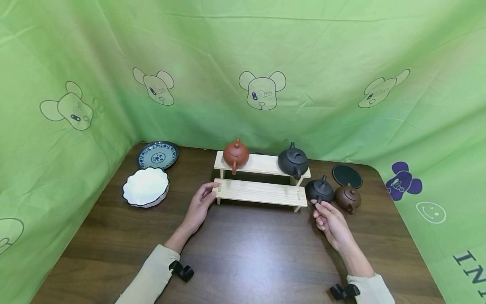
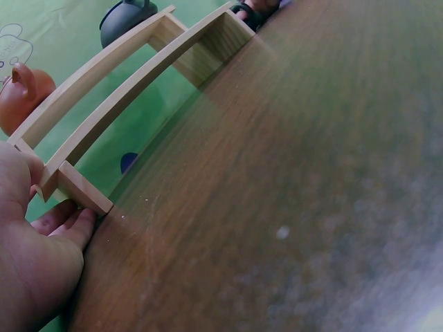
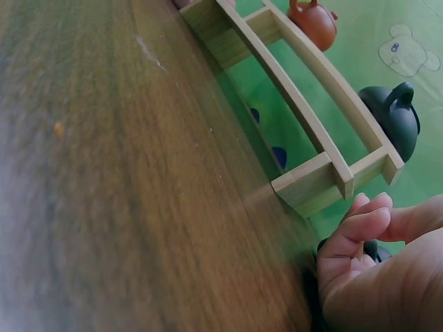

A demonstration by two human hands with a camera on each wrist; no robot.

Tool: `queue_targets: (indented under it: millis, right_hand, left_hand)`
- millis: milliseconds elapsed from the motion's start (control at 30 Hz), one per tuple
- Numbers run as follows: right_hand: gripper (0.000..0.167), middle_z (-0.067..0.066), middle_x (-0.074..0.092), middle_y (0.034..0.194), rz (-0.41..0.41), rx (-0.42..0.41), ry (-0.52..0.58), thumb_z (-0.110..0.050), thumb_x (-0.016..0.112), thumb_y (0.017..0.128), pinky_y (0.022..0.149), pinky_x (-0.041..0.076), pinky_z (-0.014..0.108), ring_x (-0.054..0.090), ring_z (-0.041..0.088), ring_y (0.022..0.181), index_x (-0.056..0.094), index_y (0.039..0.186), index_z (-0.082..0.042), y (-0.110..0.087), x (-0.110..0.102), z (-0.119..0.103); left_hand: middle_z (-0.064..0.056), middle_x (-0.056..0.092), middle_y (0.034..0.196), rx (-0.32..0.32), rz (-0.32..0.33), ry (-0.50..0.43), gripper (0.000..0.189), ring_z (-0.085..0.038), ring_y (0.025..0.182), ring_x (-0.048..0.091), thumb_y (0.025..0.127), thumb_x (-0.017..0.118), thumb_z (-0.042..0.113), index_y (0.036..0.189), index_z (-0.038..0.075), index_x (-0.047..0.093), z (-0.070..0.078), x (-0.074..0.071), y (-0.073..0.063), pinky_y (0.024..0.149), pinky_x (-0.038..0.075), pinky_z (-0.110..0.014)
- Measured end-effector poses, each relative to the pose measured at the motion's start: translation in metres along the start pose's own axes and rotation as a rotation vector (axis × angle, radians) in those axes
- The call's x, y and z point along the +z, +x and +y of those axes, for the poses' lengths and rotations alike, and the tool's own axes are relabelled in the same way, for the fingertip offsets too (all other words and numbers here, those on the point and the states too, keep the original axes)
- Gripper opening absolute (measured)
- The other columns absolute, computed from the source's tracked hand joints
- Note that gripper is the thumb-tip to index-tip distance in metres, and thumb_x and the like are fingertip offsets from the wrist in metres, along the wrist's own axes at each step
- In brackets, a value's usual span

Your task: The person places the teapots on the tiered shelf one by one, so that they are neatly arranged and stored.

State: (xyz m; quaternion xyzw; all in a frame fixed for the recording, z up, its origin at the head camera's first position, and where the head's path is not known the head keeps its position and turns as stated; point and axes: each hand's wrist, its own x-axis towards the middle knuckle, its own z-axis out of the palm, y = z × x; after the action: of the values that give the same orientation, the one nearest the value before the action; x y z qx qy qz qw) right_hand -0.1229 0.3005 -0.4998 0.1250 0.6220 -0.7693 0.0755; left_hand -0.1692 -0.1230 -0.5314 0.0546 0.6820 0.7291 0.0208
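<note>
The left hand (image 1: pixel 198 207) grips the wooden shelf (image 1: pixel 262 192) at its left end, best braced gently; just right of the shelf, the right hand (image 1: pixel 331 221) pinches the small black teapot (image 1: pixel 314 190), seemingly by its handle (image 1: pixel 319 199), which wants level holding.

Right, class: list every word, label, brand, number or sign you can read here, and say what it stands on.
"IN", then a letter cut off by the frame edge: on the green cloth, lower right.
White smiley sign, no words: on the same cloth.
Lettering on the outlined animal faces and the purple one: too small or blurred to read.
Teapots and wooden stand: no lettering I can make out.
</note>
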Motion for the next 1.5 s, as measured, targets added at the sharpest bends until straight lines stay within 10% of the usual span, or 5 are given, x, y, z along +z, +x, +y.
queue_targets:
  millis: [1500]
  right_hand:
    - [0.035,-0.009,0.061,0.072,0.064,-0.077,-0.038,-0.011,0.055,0.117,0.050,0.032,0.012,0.042,-0.002,0.057,0.082,0.098,-0.023,0.0020,-0.0061,0.0039]
  left_hand:
    - [-0.020,0.051,0.166,-0.001,-0.006,0.006,0.034,-0.030,0.156,0.043,0.116,0.054,0.006,0.149,-0.003,0.059,0.0026,0.0002,-0.0013,0.110,0.047,-0.018]
